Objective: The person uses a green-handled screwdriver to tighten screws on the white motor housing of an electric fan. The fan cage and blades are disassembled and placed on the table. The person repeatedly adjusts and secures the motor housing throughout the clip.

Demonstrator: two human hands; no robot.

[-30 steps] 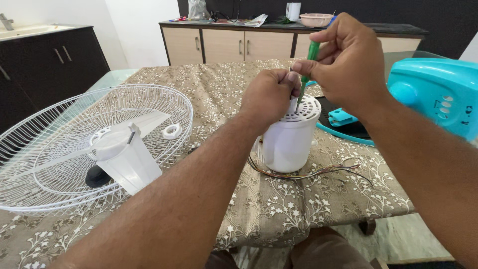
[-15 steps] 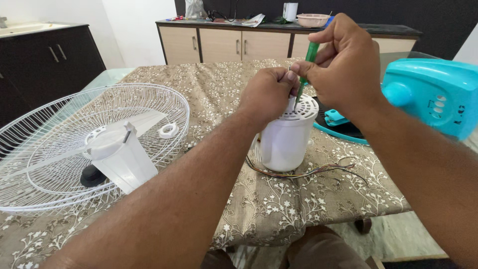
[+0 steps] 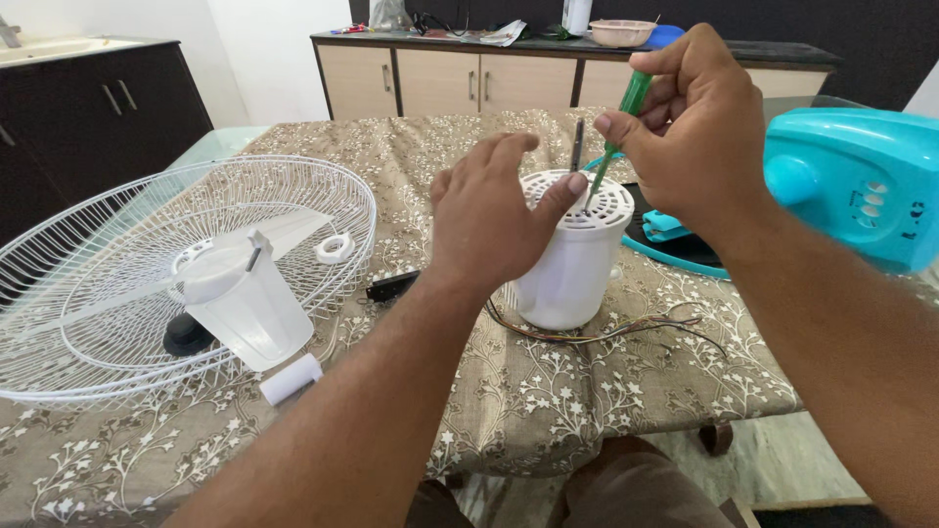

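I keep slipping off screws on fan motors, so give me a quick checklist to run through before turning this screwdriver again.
1. Right hand grips the green screwdriver: ok.
2. Tip seated in a screw on the white motor housing: cannot tell, too small to see.
3. Left hand steadies the housing: not ok, fingers spread, only the thumb near the vented top.
4. Housing upright on the tablecloth: ok.
5. Loose wires away from the tip: ok, they trail at the base.

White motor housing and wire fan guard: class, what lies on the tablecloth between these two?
In the head view, a small black part lies on the tablecloth between the white motor housing and the wire fan guard, beside the left hand.
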